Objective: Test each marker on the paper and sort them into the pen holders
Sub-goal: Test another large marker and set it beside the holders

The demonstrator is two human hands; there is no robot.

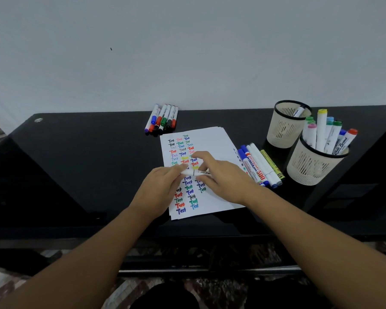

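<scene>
Over paper (212,141), hands pinching marker (197,172)

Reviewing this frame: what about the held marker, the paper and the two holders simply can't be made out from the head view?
- Held marker: ink colour and whether the cap is on, hidden by left hand and right hand.
- Paper: the middle "Test" rows, covered by both hands.
- Far pen holder: its full contents, hidden by its wall; only one marker tip shows.
- Near pen holder: barrel labels, too small and blurred.

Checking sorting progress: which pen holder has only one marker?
The far pen holder, nearer the wall; the near pen holder is crowded with coloured caps.
</scene>
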